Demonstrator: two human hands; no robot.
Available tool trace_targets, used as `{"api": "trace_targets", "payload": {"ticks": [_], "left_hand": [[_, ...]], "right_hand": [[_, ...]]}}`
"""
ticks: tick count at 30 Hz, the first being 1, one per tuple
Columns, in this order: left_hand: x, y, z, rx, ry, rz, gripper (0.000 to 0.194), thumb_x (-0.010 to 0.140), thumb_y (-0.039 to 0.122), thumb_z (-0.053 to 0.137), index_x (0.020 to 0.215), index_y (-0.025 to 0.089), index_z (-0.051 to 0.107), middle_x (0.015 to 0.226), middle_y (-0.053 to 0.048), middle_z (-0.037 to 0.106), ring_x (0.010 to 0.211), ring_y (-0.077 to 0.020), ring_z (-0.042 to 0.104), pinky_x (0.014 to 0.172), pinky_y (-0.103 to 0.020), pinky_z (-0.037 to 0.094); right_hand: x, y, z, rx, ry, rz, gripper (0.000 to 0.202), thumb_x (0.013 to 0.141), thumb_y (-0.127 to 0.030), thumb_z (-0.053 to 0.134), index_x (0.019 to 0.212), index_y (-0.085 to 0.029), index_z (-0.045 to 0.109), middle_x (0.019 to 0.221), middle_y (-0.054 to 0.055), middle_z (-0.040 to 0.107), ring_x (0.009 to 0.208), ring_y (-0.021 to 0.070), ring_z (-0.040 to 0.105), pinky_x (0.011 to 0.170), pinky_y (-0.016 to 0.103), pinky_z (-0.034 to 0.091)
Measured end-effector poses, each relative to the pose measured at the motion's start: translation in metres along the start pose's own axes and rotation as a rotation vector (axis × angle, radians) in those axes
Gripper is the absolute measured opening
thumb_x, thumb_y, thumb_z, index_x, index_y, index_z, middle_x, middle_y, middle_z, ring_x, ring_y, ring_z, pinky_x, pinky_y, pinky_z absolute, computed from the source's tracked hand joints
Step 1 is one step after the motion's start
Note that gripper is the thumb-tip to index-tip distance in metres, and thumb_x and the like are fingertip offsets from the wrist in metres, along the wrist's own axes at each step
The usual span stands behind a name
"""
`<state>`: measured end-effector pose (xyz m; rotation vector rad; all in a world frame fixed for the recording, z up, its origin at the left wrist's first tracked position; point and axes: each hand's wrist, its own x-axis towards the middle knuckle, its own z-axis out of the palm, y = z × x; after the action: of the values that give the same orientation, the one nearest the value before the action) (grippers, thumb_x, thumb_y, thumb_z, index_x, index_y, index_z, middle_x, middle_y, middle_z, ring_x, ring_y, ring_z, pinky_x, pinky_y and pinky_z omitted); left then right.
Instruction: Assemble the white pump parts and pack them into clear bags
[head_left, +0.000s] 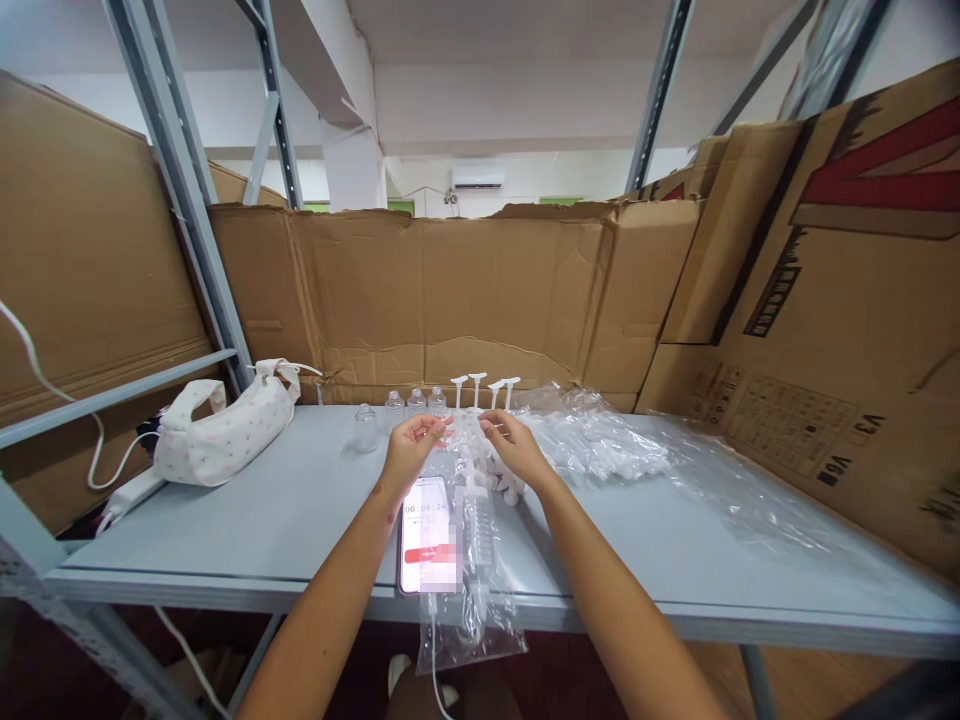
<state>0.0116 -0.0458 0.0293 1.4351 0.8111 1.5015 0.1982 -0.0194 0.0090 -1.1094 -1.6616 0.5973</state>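
Observation:
My left hand (412, 447) and my right hand (519, 447) are raised over the table, a short gap between them. Each pinches the top edge of a clear plastic bag (491, 610). The bag hangs down over the front edge of the table, with a clear ribbed item and a white part inside that I cannot make out fully. Behind the hands stand several white pump heads (478, 380) with long stems. Small white parts (511, 490) lie beside my right hand. A phone (420, 530) showing a timer lies below my left hand, partly behind the bag.
Several clear bottles (366, 428) stand at the back left of the grey table (315, 530). A large plastic bag of white parts (600, 440) lies right of the hands. A white patterned pouch (225, 430) sits far left. Cardboard (480, 290) walls the back and sides.

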Motion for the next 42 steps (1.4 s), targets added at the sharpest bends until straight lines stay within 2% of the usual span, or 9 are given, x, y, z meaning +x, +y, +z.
{"api": "trace_targets", "payload": {"ticks": [6,9,12,17,22,29,36,40,42], "left_hand": [[0.000,0.001,-0.004,-0.175,0.038,0.003,0.025,0.067,0.037,0.068,0.075,0.014,0.060,0.102,-0.010,0.067,0.079,-0.0175,0.065,0.070,-0.029,0.048],[0.001,0.001,-0.005,-0.263,0.061,0.022,0.024,0.067,0.036,0.069,0.075,0.015,0.059,0.103,-0.009,0.066,0.080,-0.0166,0.065,0.073,-0.028,0.047],[0.002,-0.001,-0.005,-0.285,0.074,0.032,0.024,0.067,0.036,0.069,0.075,0.016,0.059,0.104,-0.008,0.066,0.081,-0.0163,0.065,0.074,-0.029,0.047],[0.003,-0.002,-0.004,-0.244,0.081,0.020,0.026,0.067,0.037,0.069,0.077,0.016,0.058,0.105,-0.008,0.065,0.082,-0.0174,0.065,0.076,-0.030,0.046],[0.002,-0.002,-0.003,-0.201,0.080,0.021,0.026,0.069,0.039,0.067,0.078,0.016,0.057,0.105,-0.009,0.065,0.081,-0.0169,0.064,0.076,-0.030,0.047],[0.005,0.000,-0.010,-0.213,0.238,0.086,0.030,0.070,0.043,0.065,0.080,0.017,0.054,0.109,-0.009,0.063,0.084,-0.0159,0.064,0.079,-0.030,0.048],[-0.001,0.009,-0.006,-0.290,0.141,0.079,0.046,0.073,0.041,0.064,0.111,0.025,0.044,0.130,-0.011,0.048,0.094,-0.0182,0.062,0.087,-0.035,0.045],[-0.006,0.010,-0.003,-0.195,0.044,-0.108,0.077,0.069,0.038,0.069,0.132,0.034,0.026,0.130,-0.013,0.047,0.094,-0.0197,0.062,0.080,-0.035,0.047],[-0.007,0.008,-0.002,-0.121,-0.029,-0.216,0.077,0.066,0.037,0.072,0.131,0.029,0.030,0.118,-0.014,0.055,0.091,-0.0209,0.062,0.077,-0.036,0.049]], "right_hand": [[-0.006,-0.011,-0.007,0.514,-0.198,0.275,0.065,0.075,-0.046,0.061,0.131,-0.026,0.034,0.120,0.010,0.051,0.087,0.0182,0.061,0.076,0.034,0.052],[-0.011,-0.015,-0.006,0.634,-0.378,0.338,0.079,0.072,-0.041,0.067,0.137,-0.025,0.025,0.110,0.009,0.057,0.080,0.0158,0.062,0.076,0.034,0.052],[-0.014,-0.017,0.000,0.660,-0.501,0.343,0.074,0.071,-0.037,0.069,0.134,-0.025,0.031,0.090,0.003,0.062,0.073,0.0135,0.062,0.073,0.033,0.052],[-0.012,-0.018,0.005,0.632,-0.429,0.309,0.044,0.068,-0.033,0.070,0.108,-0.021,0.056,0.081,0.002,0.063,0.069,0.0123,0.061,0.069,0.028,0.051],[-0.011,-0.015,0.001,0.632,-0.444,0.314,0.041,0.068,-0.034,0.070,0.105,-0.021,0.057,0.089,0.003,0.063,0.069,0.0124,0.062,0.072,0.031,0.051],[-0.017,-0.018,0.002,0.550,-0.697,0.378,0.054,0.065,-0.033,0.073,0.114,-0.024,0.053,0.089,0.003,0.064,0.073,0.0120,0.061,0.061,0.023,0.048],[-0.016,-0.019,0.006,0.609,-0.560,0.355,0.054,0.063,-0.029,0.075,0.112,-0.024,0.052,0.088,0.001,0.064,0.073,0.0128,0.061,0.068,0.028,0.049],[-0.010,-0.012,0.005,0.662,-0.411,0.363,0.045,0.064,-0.031,0.073,0.104,-0.023,0.055,0.088,0.002,0.065,0.070,0.0114,0.061,0.067,0.027,0.049],[-0.008,-0.010,0.005,0.693,-0.328,0.369,0.040,0.064,-0.031,0.073,0.100,-0.023,0.056,0.090,0.002,0.066,0.071,0.0120,0.062,0.066,0.027,0.049]]}}
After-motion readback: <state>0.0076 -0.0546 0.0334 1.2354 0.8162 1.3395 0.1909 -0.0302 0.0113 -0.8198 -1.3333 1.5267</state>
